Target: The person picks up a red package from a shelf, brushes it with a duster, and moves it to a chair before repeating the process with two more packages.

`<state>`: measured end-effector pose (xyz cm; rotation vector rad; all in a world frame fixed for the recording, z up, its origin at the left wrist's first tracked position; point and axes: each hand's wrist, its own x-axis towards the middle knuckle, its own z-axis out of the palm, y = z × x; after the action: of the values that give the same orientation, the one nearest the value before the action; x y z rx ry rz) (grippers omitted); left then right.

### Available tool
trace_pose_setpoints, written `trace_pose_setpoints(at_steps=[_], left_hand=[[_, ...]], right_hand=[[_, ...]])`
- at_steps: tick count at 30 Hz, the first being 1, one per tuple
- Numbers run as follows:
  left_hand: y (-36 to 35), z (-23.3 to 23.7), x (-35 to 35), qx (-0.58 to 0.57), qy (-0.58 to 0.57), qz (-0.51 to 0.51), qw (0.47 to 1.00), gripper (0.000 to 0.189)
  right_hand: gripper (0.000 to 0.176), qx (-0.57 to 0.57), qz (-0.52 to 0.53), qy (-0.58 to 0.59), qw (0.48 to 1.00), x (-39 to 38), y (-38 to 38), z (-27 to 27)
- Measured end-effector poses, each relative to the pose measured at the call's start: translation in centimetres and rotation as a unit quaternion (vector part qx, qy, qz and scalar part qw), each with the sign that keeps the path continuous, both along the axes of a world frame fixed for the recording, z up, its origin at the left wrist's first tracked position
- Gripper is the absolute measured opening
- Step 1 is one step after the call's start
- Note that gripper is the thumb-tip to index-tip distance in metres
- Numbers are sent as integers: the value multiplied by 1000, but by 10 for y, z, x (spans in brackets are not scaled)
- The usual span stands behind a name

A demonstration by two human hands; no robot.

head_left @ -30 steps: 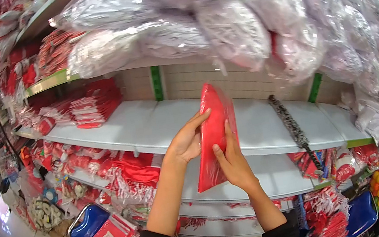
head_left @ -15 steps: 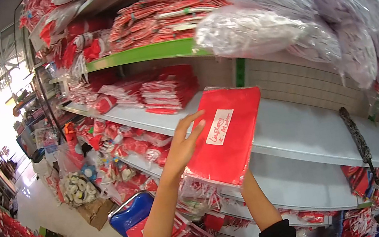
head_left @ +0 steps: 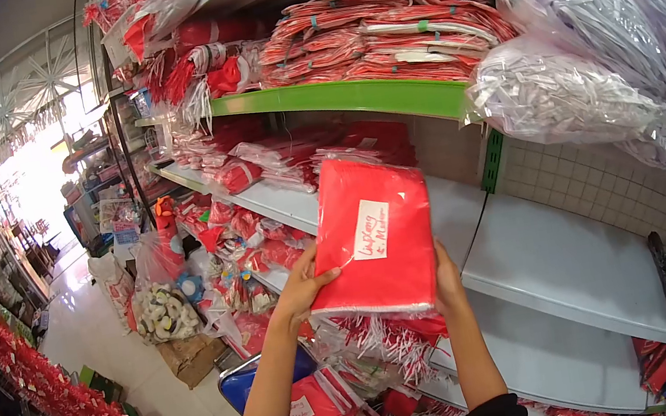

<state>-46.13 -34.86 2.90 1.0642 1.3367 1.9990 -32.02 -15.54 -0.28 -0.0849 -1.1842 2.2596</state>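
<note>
Package [head_left: 375, 240], red, upright before the shelf [head_left: 297, 202], pinched at both lower sides by the hands [head_left: 302, 287]; likely light, flexible, slick in its plastic; best supported at opposite edges.

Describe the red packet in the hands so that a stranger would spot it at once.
Face the pale shelves. In front of them, the left hand and right hand hold a flat red packet with a white handwritten label. Similar packets lie lower, by the blue chair; among these, only this one is held up.
</note>
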Motion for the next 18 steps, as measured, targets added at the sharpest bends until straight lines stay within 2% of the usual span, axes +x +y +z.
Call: trace_pose_setpoints(at_steps=[1, 2, 4, 5, 6, 10, 13, 14, 16, 18], left_hand=[[1, 4, -3, 5, -16, 1, 1000, 67], [4, 7, -5, 21, 11, 18, 1000, 65], [10, 8, -18, 14, 8, 9, 1000, 65], [13, 8, -26, 10, 6, 4, 1000, 64], [18, 9, -34, 11, 9, 2, 1000, 67], [45, 28, -60, -5, 17, -21, 1000, 69], [78, 62, -99, -12, 32, -6, 999, 57], [91, 73, -127, 41, -68, -45, 996, 56], [110, 89, -181, 140, -264, -120, 947, 55], [120, 102, -183, 132, -281, -38, 950, 56]], right_hand=[[61, -18, 0, 37, 999, -1, 3, 3], [56, 2, 44, 11, 999, 7, 16, -6], [60, 123, 18, -59, 991, 22, -8, 18], [64, 182, 5, -93, 979, 26, -21, 28], [78, 208, -26, -80, 975, 24, -27, 28], [78, 222, -75, -23, 972, -8, 0, 26], [75, 179, -114, 35, 977, -56, 28, 55], [75, 196, -148, 83, 966, -96, 60, 57], [73, 209, -203, 77, 954, -151, 95, 85], [71, 255, -252, 16, 934, -196, 124, 104]])
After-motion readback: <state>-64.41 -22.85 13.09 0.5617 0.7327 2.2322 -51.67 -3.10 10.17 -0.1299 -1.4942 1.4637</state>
